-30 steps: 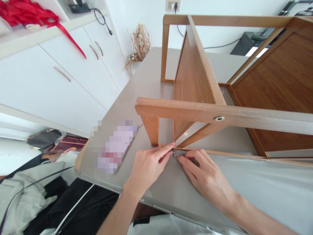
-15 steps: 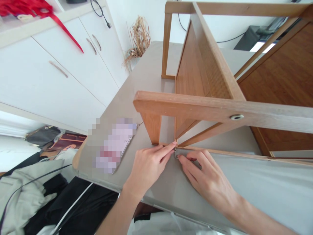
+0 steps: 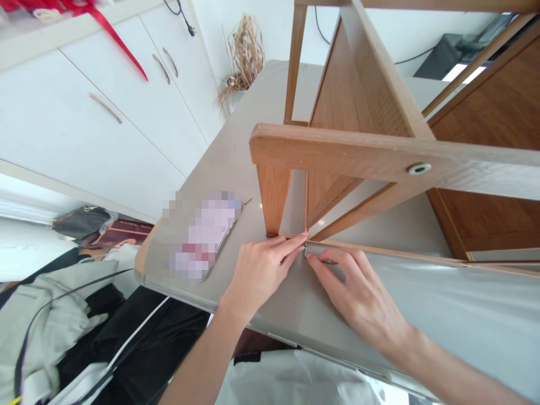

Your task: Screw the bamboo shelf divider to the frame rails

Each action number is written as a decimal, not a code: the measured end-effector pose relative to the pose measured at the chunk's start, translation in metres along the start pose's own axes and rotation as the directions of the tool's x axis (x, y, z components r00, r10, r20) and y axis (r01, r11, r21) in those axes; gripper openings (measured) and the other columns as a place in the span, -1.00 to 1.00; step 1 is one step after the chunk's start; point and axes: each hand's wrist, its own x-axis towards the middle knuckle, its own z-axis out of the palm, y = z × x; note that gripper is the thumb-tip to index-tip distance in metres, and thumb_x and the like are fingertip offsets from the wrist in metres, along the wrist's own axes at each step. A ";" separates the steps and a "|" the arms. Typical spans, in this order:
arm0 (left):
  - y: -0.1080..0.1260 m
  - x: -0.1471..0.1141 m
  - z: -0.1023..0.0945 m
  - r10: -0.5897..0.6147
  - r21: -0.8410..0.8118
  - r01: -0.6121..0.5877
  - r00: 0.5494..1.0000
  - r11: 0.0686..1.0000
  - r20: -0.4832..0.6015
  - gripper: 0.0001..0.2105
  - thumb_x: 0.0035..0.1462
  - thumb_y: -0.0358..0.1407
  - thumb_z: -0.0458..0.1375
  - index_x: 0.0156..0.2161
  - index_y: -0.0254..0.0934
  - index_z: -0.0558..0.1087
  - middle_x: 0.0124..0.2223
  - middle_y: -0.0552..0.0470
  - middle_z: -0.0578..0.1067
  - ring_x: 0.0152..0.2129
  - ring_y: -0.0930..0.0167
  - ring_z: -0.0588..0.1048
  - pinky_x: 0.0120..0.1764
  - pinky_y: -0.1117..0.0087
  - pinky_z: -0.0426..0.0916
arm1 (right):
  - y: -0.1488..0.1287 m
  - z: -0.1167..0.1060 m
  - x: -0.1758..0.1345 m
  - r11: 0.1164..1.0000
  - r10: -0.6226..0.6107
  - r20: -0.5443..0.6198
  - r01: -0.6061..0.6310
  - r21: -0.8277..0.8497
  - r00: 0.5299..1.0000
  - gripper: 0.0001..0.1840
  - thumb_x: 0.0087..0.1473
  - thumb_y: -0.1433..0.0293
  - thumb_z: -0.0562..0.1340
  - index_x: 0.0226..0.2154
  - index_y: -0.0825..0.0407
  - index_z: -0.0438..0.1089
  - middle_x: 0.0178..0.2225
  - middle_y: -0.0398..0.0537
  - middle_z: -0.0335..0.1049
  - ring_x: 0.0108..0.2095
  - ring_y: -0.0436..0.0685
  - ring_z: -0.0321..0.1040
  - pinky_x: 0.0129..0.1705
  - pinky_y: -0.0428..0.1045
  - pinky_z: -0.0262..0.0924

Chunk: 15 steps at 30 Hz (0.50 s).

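Head camera: a thin metal tool [image 3: 306, 251] meets the near lower edge of a wooden frame [image 3: 337, 143] resting on a gray table [image 3: 240, 160], pinched by the right hand [image 3: 358, 287]. The left hand [image 3: 259, 273] bunches its fingertips at the same joint, their grip impossible to tell, as dried stems [image 3: 245, 53] stand beyond.

Left hand [image 3: 259, 271] palm-down, index extended; right hand [image 3: 356, 289] curled inward.
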 end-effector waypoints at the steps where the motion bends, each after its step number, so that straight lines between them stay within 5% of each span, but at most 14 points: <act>1: 0.000 0.000 0.000 0.001 -0.002 -0.001 1.000 1.000 0.001 -0.71 0.31 -0.28 0.15 0.10 0.00 0.49 -0.16 0.22 0.65 -0.35 0.51 0.62 -0.34 0.49 0.36 | 0.000 0.000 0.000 1.000 -0.003 -0.002 0.003 -0.005 1.000 -0.69 0.19 0.65 0.12 -0.03 0.27 0.41 -0.20 0.16 0.36 -0.16 0.22 0.27 -0.21 0.04 0.33; 15: 0.002 0.000 -0.002 -0.006 -0.004 0.006 1.000 1.000 0.015 -0.70 0.32 -0.29 0.13 0.11 0.01 0.48 -0.11 0.18 0.65 -0.31 0.48 0.62 -0.34 0.49 0.37 | 0.006 0.008 -0.005 0.995 0.052 -0.012 -0.051 0.082 0.999 -0.66 0.21 0.58 0.16 0.02 0.09 0.37 -0.16 0.11 0.33 -0.15 0.17 0.21 -0.16 0.09 0.34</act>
